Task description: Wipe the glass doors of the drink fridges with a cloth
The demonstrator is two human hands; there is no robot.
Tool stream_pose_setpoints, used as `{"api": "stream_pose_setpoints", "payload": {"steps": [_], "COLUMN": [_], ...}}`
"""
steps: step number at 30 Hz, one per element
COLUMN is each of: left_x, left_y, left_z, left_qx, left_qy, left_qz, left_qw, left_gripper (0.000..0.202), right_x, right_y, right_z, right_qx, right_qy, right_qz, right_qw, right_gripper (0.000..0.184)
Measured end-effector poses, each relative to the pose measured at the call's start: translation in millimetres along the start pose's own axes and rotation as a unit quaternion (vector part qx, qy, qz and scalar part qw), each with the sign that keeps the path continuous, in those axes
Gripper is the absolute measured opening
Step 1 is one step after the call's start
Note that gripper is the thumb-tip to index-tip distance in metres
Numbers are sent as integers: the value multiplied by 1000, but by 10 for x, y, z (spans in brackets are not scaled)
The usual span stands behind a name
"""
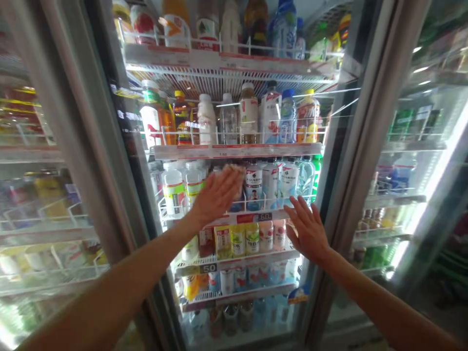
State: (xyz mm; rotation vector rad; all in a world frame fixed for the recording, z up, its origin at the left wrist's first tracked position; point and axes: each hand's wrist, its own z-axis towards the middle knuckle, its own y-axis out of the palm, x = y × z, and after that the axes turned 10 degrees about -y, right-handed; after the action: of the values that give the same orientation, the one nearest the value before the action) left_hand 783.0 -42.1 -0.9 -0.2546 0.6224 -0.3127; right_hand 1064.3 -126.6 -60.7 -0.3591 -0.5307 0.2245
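Observation:
My left hand (218,194) lies nearly flat in front of the glass door (234,155) of a drinks fridge, fingers together and slightly blurred. A pale cloth or tissue (239,171) shows past its fingertips, held under the palm side. To the right, my right hand (307,228) is open, fingers apart and palm toward the glass, near the door's right side; it holds nothing. Whether its palm touches the glass I cannot tell. Behind the glass, the left hand hides part of a row of bottles, next to a black-capped bottle (254,185).
Wire-fronted shelves (234,152) inside carry several rows of bottled drinks. Metal door frames (78,122) run up the left side, and another frame (373,117) rises on the right. Neighbouring fridge sections with bottles stand on both sides. A blue-and-orange sticker (299,293) is low on the glass.

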Motion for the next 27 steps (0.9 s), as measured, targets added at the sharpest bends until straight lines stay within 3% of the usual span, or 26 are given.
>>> {"api": "stream_pose_setpoints", "payload": {"steps": [1,2,5,6,7,9,10,11,12,15,16,17,20,21,25,26,27], "left_x": [41,96,280,319,342,372,400,445,508,713,755,777,799,818,947,966,979], "left_y": [8,21,73,87,94,82,68,53,42,45,50,53,53,60,129,143,150], "left_z": [98,177,370,463,582,873,1018,1143,1241,1417,1468,1525,1693,1730,1913,2020,2152], "left_qx": [10,13,-13,-19,-13,30,57,76,83,43,28,20,37,49,75,74,75], "left_qy": [-22,7,224,246,217,54,-18,-48,-27,212,249,235,42,26,230,234,192], "left_qz": [-1,-10,-31,-26,-16,10,18,20,18,7,10,17,34,31,9,8,7], "left_qw": [1000,1000,974,969,976,998,998,996,996,976,968,972,998,998,970,969,978], "left_gripper": [50,50,50,50,50,49,49,48,46,44,45,46,49,49,45,45,47], "right_x": [58,115,310,391,479,668,762,850,932,1134,1189,1240,1363,1395,1515,1548,1581], "right_y": [-19,-36,-84,-100,-118,-159,-182,-205,-227,-279,-290,-297,-307,-308,-312,-315,-320], "right_z": [-34,-70,-159,-172,-175,-155,-137,-119,-102,-71,-67,-66,-75,-80,-59,-38,-13], "right_qx": [-1,-6,-20,-17,-10,14,26,37,45,62,68,73,80,80,83,85,89], "right_qy": [4,2,-16,-13,-4,24,35,42,43,30,25,23,27,27,26,27,28], "right_qz": [-3,-5,-10,-15,-22,-39,-44,-47,-48,-49,-51,-52,-59,-60,-72,-76,-79], "right_qw": [1000,1000,1000,1000,1000,999,998,997,997,996,996,996,995,995,994,993,993], "right_gripper": [60,60,59,59,59,58,58,59,59,61,62,62,62,62,61,61,61]}}
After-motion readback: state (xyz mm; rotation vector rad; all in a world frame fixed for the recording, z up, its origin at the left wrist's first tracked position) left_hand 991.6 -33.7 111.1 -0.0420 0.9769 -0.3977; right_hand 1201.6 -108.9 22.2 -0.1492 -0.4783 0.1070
